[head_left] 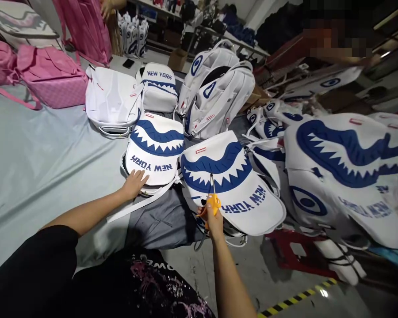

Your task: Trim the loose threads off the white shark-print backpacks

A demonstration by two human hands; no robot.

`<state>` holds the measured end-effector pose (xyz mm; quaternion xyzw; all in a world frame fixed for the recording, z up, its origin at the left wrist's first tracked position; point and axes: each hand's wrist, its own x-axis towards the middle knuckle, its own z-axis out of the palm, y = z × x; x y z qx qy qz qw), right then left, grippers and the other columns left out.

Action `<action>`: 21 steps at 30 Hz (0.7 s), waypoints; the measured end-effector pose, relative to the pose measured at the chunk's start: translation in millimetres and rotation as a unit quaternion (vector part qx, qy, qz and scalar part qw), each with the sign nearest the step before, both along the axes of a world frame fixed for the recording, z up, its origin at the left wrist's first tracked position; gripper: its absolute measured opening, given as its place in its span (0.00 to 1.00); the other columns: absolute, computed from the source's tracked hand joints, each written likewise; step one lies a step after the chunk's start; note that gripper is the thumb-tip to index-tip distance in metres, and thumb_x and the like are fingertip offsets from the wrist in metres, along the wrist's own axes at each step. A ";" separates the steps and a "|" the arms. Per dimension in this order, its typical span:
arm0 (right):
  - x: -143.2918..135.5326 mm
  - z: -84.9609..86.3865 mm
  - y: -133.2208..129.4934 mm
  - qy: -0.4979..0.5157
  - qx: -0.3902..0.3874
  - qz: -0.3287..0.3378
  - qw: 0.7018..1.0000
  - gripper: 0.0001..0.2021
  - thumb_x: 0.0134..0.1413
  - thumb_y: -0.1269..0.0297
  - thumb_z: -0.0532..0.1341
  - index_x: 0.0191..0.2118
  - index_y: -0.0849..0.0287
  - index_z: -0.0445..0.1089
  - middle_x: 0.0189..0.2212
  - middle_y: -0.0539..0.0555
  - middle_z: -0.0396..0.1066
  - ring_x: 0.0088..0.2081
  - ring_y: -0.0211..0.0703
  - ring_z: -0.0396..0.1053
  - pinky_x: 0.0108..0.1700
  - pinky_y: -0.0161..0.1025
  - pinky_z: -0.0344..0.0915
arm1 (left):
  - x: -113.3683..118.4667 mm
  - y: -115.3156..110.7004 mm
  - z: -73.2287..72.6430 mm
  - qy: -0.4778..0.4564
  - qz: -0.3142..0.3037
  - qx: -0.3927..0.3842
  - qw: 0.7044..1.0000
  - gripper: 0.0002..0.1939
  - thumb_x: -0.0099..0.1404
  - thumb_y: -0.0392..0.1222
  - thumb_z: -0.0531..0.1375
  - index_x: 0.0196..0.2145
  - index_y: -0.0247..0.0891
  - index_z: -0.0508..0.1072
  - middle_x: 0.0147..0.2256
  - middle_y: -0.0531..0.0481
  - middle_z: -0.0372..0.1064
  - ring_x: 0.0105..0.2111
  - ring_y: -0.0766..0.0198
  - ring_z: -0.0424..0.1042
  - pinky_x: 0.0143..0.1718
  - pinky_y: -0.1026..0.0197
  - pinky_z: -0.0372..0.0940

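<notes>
My left hand (pixel 135 183) lies with its fingers spread on the lower edge of a small white bag (pixel 157 145) with blue jaws, white teeth and NEW YORK lettering. In my right hand (pixel 215 217) is a pair of scissors (pixel 214 201) with orange handles, its blades pointing away from me. The blades are over a larger white backpack (pixel 235 176) with the same jaw print; whether they touch it I cannot tell. A white strap (pixel 132 211) trails from the small bag towards the table's front edge.
Behind are a white bag (pixel 111 97), a NEW YORK bag (pixel 159 90) and upright white backpacks (pixel 222 92). Pink bags (pixel 53 75) stand at left, a phone (pixel 128 63) at the back. More backpacks (pixel 338 168) crowd the right above a red stool (pixel 295 254). Another person's hand (pixel 106 8) shows at top.
</notes>
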<state>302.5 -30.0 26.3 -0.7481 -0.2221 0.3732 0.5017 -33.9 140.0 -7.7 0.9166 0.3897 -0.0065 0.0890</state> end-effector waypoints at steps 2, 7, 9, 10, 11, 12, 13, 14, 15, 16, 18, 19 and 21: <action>2.3 -0.5 -0.8 0.002 -0.004 0.012 1.000 0.37 0.37 0.33 0.67 0.45 0.61 0.66 0.28 0.55 0.75 0.29 0.49 0.76 0.36 0.46 0.75 | 18.3 5.6 -10.3 0.022 0.004 -0.003 1.000 0.45 0.51 0.33 0.68 0.66 0.32 0.58 0.67 0.26 0.47 0.67 0.33 0.47 0.65 0.35 0.42; 6.5 -1.7 -3.3 0.000 0.004 0.027 1.000 0.33 0.40 0.35 0.65 0.44 0.59 0.67 0.29 0.53 0.76 0.29 0.47 0.76 0.35 0.43 0.75 | 37.3 16.9 4.0 -0.001 0.027 -0.027 0.999 0.28 0.59 0.25 0.54 0.57 0.29 0.71 0.56 0.27 0.67 0.57 0.43 0.68 0.55 0.46 0.62; 10.8 -0.1 -4.6 0.005 0.004 0.037 0.999 0.33 0.42 0.35 0.64 0.45 0.59 0.67 0.30 0.55 0.76 0.30 0.49 0.77 0.34 0.44 0.75 | 34.2 23.4 30.2 0.002 0.057 -0.024 0.998 0.27 0.58 0.25 0.54 0.54 0.31 0.74 0.52 0.32 0.72 0.51 0.46 0.73 0.50 0.50 0.66; 14.1 1.0 -5.4 0.007 0.008 0.040 0.999 0.33 0.42 0.35 0.63 0.46 0.59 0.67 0.30 0.56 0.77 0.30 0.50 0.77 0.34 0.45 0.75 | 30.2 26.0 46.6 -0.001 0.079 -0.015 0.997 0.27 0.57 0.26 0.55 0.54 0.34 0.74 0.51 0.35 0.73 0.51 0.47 0.73 0.49 0.51 0.67; 18.1 2.1 -6.0 0.011 0.014 0.042 0.999 0.34 0.43 0.35 0.63 0.46 0.59 0.67 0.30 0.57 0.77 0.31 0.51 0.77 0.34 0.46 0.75 | 24.4 27.6 64.3 -0.016 0.110 -0.001 0.994 0.26 0.57 0.28 0.56 0.53 0.37 0.75 0.51 0.38 0.74 0.51 0.47 0.73 0.49 0.52 0.67; 22.3 3.0 -6.5 0.013 0.021 0.041 0.999 0.34 0.44 0.34 0.62 0.46 0.60 0.67 0.30 0.58 0.77 0.31 0.52 0.78 0.33 0.46 0.75 | 16.7 27.3 82.5 -0.043 0.148 0.016 0.988 0.25 0.58 0.30 0.56 0.52 0.40 0.76 0.50 0.41 0.75 0.52 0.48 0.73 0.49 0.53 0.67; 26.5 3.6 -6.6 0.014 0.028 0.037 0.999 0.34 0.44 0.34 0.61 0.46 0.61 0.67 0.30 0.59 0.77 0.32 0.53 0.78 0.33 0.46 0.75 | 7.3 25.0 100.2 -0.080 0.189 0.033 0.978 0.23 0.58 0.32 0.57 0.51 0.43 0.77 0.49 0.44 0.76 0.51 0.48 0.73 0.49 0.53 0.67; 30.2 3.5 -6.3 0.013 0.035 0.033 0.999 0.34 0.44 0.33 0.61 0.46 0.61 0.67 0.30 0.59 0.77 0.32 0.53 0.78 0.32 0.45 0.74 | -3.7 20.1 116.7 -0.125 0.230 0.044 0.964 0.21 0.58 0.35 0.58 0.48 0.44 0.79 0.46 0.46 0.78 0.50 0.49 0.74 0.49 0.54 0.67; 32.9 2.8 -5.4 0.012 0.040 0.032 0.999 0.34 0.45 0.33 0.60 0.45 0.61 0.67 0.30 0.59 0.76 0.32 0.53 0.78 0.31 0.45 0.74 | -15.9 12.7 131.3 -0.176 0.269 0.045 0.946 0.18 0.56 0.37 0.60 0.45 0.43 0.80 0.43 0.48 0.79 0.48 0.49 0.75 0.48 0.55 0.67; 34.6 1.4 -4.0 0.012 0.042 0.034 0.998 0.33 0.45 0.33 0.60 0.44 0.61 0.68 0.30 0.59 0.76 0.31 0.52 0.77 0.31 0.44 0.73 | -28.9 2.8 143.5 -0.232 0.307 0.037 0.922 0.17 0.54 0.38 0.62 0.42 0.42 0.81 0.40 0.49 0.79 0.46 0.50 0.76 0.46 0.56 0.68; 34.0 -2.9 -0.3 0.016 0.041 0.044 0.998 0.32 0.44 0.34 0.61 0.43 0.60 0.67 0.30 0.58 0.76 0.31 0.52 0.77 0.32 0.44 0.73 | -54.7 -24.0 159.0 -0.356 0.392 0.016 0.848 0.15 0.49 0.40 0.64 0.37 0.37 0.81 0.34 0.50 0.79 0.40 0.51 0.77 0.42 0.58 0.69; 32.3 -5.4 1.4 0.018 0.040 0.047 0.998 0.32 0.44 0.35 0.61 0.43 0.60 0.67 0.29 0.58 0.75 0.31 0.51 0.77 0.32 0.45 0.74 | -66.1 -40.5 161.7 -0.427 0.433 0.011 0.794 0.16 0.47 0.41 0.65 0.36 0.35 0.80 0.32 0.50 0.78 0.38 0.53 0.77 0.40 0.59 0.70; 28.1 -9.5 3.0 0.018 0.040 0.046 0.998 0.32 0.43 0.35 0.62 0.43 0.59 0.66 0.29 0.57 0.75 0.30 0.51 0.76 0.35 0.47 0.75 | -82.8 -78.3 155.8 -0.561 0.480 -0.003 0.674 0.20 0.44 0.41 0.67 0.38 0.33 0.79 0.32 0.49 0.78 0.37 0.54 0.76 0.40 0.58 0.71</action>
